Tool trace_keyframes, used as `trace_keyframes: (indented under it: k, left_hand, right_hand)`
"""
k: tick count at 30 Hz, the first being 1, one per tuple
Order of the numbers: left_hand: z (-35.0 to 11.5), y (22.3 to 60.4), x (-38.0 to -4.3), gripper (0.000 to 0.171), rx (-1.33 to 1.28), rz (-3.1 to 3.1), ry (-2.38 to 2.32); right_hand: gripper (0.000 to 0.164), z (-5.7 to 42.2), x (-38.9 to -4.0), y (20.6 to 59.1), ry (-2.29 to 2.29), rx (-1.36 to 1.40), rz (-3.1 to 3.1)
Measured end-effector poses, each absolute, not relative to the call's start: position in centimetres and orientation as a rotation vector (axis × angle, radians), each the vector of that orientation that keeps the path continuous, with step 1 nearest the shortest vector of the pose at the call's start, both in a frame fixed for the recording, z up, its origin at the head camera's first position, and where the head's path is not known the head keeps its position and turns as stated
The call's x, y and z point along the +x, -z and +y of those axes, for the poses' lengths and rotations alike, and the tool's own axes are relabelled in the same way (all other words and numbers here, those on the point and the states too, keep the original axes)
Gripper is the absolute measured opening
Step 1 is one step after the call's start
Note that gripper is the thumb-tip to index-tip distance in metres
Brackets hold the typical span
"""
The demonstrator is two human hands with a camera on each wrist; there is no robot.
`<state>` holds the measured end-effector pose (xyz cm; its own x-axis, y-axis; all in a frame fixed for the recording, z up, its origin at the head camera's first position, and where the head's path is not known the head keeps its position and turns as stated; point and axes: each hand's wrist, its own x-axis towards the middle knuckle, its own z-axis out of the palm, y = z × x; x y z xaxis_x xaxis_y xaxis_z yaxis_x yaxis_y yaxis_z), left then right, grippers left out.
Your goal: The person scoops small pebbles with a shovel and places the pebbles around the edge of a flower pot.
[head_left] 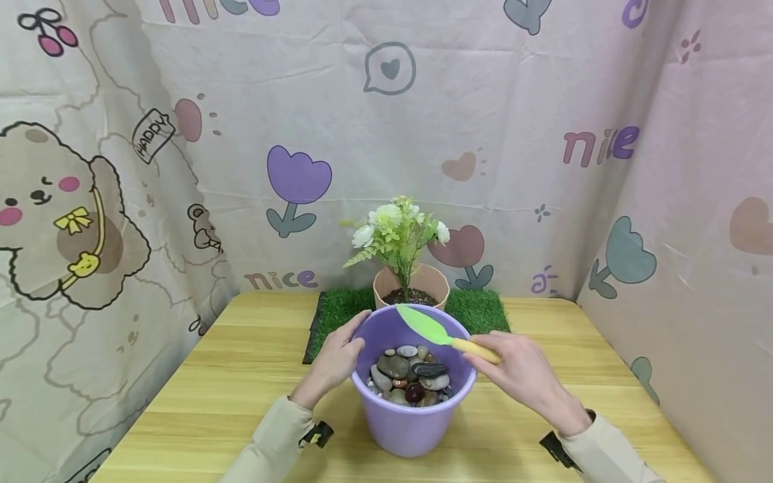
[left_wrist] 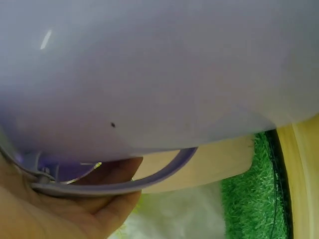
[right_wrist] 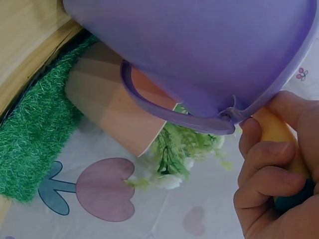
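Note:
A purple bucket (head_left: 410, 429) stands upright on the table, with smooth stones (head_left: 394, 367) of mixed colours inside. My left hand (head_left: 332, 362) grips the left side of its rim; in the left wrist view, fingers lie around the bucket's swing handle (left_wrist: 119, 188). In my right hand (head_left: 522, 369) is a small trowel (head_left: 425, 327), its green blade pointing left over the bucket's opening, above the stones. Curled fingers hold the trowel's yellow handle (right_wrist: 275, 130) beside the right rim. Whether that hand also touches the rim, I cannot tell.
Directly behind the bucket, a pink pot (head_left: 382, 285) with soil holds a white-flowered plant (head_left: 398, 231). It stands at a green turf mat (head_left: 483, 312) on the wooden table (head_left: 199, 396). Printed curtains (head_left: 501, 100) hang at the back and both sides.

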<state>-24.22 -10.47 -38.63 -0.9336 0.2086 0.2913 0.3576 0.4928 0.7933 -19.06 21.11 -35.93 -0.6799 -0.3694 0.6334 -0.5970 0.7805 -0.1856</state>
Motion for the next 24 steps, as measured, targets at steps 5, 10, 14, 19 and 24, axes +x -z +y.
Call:
trace_keyframes:
  k: [5,10,14,19,24]
  left_hand:
    - [-10.7,38.7,-24.4,0.060,-0.531,-2.572,1.463]
    - [-10.7,38.8,-24.5,0.060,-0.548,-2.564,1.474]
    - [-10.7,38.8,-24.5,0.060,-0.550,-2.560,1.488]
    - [-10.7,38.9,-24.5,0.060,-0.548,-2.556,1.481]
    - [-10.6,38.9,-24.5,0.061,-0.544,-2.556,1.479]
  right_hand:
    - [0.021,20.6,-19.2,35.4,-0.480,0.710,-2.444]
    - [0.016,20.0,-19.5,34.7,-0.381,0.738,-2.513]
    - [0.017,19.6,-19.8,34.0,-0.288,0.814,-2.569]
    - [0.018,19.0,-20.2,33.0,-0.264,0.924,-2.650]
    - [0.014,18.6,-20.5,32.4,-0.285,0.997,-2.721]
